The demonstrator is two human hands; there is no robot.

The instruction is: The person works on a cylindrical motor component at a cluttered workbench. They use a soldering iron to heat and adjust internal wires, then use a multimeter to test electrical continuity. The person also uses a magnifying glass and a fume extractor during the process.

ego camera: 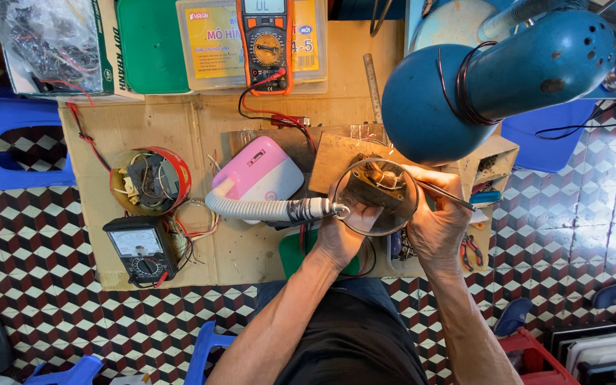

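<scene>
Nearest the camera, dark trousers and two bare forearms reach out over a floor of red, black and white cube-pattern tiles (51,306), with a blue plastic stool (208,349) just left of the knees. The work surface is a flattened sheet of cardboard (108,207) laid low over that floor and serving as the tabletop. Take the round magnifying lens (376,196) on its white flexible hose as the landmark: the left hand (340,239) sits just below it, fingers curled up around a small metal-framed part (379,184) seen through the glass, and the right hand (436,224) is closed on a thin metal probe (445,192) whose tip points in under the lens from the right. Well left of the lens lies a black analogue meter (139,249), and just above that an open red round tin (151,180) holding a small transformer and loose wires. Between tin and lens rests a pink-and-white plastic housing (259,173). Beyond the lens, at the far edge of the cardboard, an orange digital multimeter (265,44) lies on a clear flat plastic box (212,46), its red and black leads trailing back towards the lens; a green lid (152,44) and a carton stuffed with a bag of wires (55,43) sit further left. Above and right of the lens hangs a blue lamp shade (429,107).
</scene>
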